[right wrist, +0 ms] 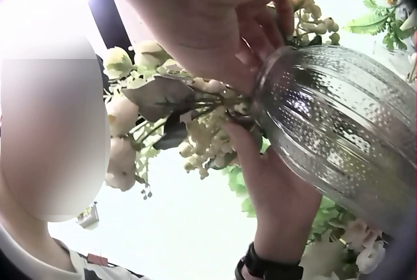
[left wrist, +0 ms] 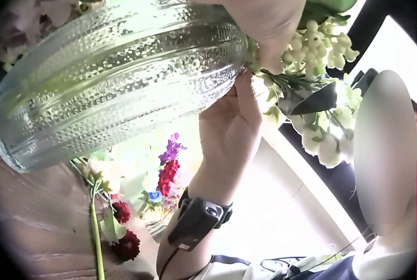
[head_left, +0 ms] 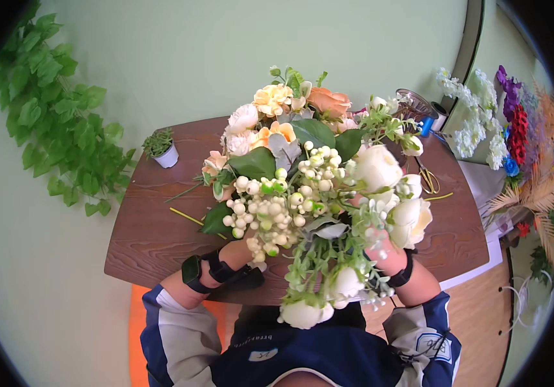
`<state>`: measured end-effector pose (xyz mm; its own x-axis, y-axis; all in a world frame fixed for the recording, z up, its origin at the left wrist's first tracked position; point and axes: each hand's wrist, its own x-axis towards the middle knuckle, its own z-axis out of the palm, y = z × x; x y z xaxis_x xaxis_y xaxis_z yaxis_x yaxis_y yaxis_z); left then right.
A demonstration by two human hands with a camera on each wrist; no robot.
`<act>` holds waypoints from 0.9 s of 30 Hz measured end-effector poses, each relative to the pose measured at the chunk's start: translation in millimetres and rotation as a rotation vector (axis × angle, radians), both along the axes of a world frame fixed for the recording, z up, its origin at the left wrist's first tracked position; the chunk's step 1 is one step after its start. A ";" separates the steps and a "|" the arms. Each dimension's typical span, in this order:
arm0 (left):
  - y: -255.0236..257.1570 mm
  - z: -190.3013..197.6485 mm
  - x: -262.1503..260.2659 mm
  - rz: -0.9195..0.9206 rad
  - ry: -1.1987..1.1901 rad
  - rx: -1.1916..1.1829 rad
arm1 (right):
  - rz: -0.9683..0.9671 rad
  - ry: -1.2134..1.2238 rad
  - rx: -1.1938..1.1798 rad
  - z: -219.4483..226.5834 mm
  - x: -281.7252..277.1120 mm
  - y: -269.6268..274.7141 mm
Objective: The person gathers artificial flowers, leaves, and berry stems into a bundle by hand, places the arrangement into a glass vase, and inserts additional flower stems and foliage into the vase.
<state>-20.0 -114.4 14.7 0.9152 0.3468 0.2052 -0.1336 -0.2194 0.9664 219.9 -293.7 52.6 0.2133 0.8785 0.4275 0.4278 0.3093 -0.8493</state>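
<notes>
A large bouquet of artificial flowers (head_left: 377, 168), with cream roses, peach blooms and clusters of white berries (head_left: 270, 216), fills the middle of the head view and covers most of both hands. Beneath it, a ribbed clear glass vase (left wrist: 130, 71) stands on the table, seen tilted in both wrist views. My left hand (left wrist: 241, 0) is at the vase's mouth, thumb on the stems. On the opposite side, my right hand (right wrist: 195, 19) curls its fingers beside the rim and grips the stems (right wrist: 228, 103). The fingertips of both hands lie close together there.
A small potted succulent (head_left: 161, 148) stands at the table's left. Gold-handled scissors (head_left: 428, 177), a wire basket (head_left: 412, 103) and a blue spool (head_left: 426, 126) lie to the right. Green ivy (head_left: 57, 109) hangs at left; more colourful flowers (head_left: 519, 132) stand at far right.
</notes>
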 end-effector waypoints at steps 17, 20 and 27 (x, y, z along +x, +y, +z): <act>-32.0 14.4 -0.5 0.189 0.020 0.343 | -0.400 -0.776 0.773 92.6 -16.3 0.9; -37.8 18.5 6.3 0.215 0.026 0.408 | -0.362 -0.613 0.836 83.9 -14.6 3.6; -32.7 38.1 7.9 0.295 0.029 0.543 | -0.350 -0.406 0.927 67.8 -2.3 19.9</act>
<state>-12.1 -147.1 52.8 0.8048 0.4388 0.3997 0.0324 -0.7049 0.7086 217.6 -273.8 120.4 0.0816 0.0919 0.9924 0.8156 0.5662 -0.1195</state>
